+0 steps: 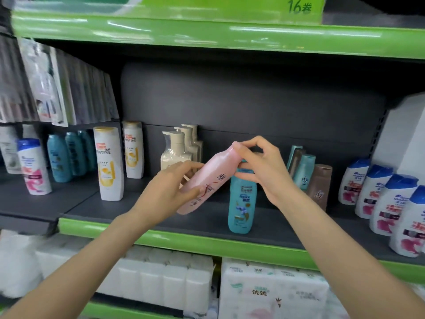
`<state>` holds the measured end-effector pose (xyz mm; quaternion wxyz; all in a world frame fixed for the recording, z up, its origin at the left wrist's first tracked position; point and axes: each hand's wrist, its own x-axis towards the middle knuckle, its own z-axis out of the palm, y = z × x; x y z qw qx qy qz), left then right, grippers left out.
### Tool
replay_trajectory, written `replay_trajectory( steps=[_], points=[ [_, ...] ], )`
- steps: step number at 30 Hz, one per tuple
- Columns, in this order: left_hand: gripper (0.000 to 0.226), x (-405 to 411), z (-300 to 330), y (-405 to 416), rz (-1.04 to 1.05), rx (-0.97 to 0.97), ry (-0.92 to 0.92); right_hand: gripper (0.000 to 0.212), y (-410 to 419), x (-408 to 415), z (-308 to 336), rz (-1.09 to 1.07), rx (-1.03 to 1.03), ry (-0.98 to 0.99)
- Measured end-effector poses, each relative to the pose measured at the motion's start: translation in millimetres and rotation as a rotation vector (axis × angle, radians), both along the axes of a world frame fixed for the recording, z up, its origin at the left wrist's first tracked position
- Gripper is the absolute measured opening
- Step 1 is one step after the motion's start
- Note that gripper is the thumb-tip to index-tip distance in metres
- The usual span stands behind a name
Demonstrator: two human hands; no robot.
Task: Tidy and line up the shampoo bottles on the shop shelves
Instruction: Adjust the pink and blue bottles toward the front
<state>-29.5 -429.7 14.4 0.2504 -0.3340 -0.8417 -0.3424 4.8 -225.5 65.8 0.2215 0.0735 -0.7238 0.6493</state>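
A pink shampoo bottle is held tilted in the air above the grey shelf, its cap end up to the right. My left hand grips its lower body. My right hand pinches its cap end with thumb and fingers. Right behind it a teal bottle stands upright near the shelf's front. Two white Pantene bottles stand to the left, and cream pump bottles stand at the back.
White and blue Head & Shoulders bottles form a row at the right. Teal and brown bottles lean behind my right hand. Blue bottles stand at the left. Tissue packs fill the shelf below. A green shelf edge runs overhead.
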Motion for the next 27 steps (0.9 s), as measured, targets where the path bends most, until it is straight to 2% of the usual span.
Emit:
replay_trajectory(
  steps=[4, 8, 10, 13, 16, 18, 21, 24, 27],
  points=[
    [0.045, -10, -2, -39, 0.071, -0.092, 0.126, 0.019, -47, -10, -7, -0.125, -0.073, 0.013],
    [0.046, -21, 3, -78, 0.028, -0.149, 0.157, 0.012, -87, -11, -16, -0.167, -0.2, 0.06],
    [0.05, -28, 9, -94, -0.088, -0.184, 0.049, 0.009, -104, -11, -20, -0.204, -0.249, 0.072],
    [0.056, -32, 19, -113, -0.306, -0.252, -0.223, 0.007, -122, -10, -25, -0.231, -0.303, 0.079],
    [0.057, -34, 23, -123, -0.328, -0.254, -0.283, 0.006, -131, -6, -26, -0.175, -0.335, 0.099],
    [0.061, -37, 19, -125, -0.285, -0.207, -0.173, 0.006, -131, -3, -26, -0.135, -0.356, 0.129],
    [0.066, -38, 14, -125, -0.108, -0.222, 0.073, 0.018, -128, 5, -26, -0.127, -0.334, 0.129],
    [0.067, -39, 10, -122, -0.01, -0.214, 0.215, 0.02, -126, 12, -28, -0.131, -0.32, 0.104],
    [0.071, -39, 6, -118, 0.005, -0.223, 0.303, 0.022, -124, 15, -28, -0.114, -0.372, 0.109]
  ],
)
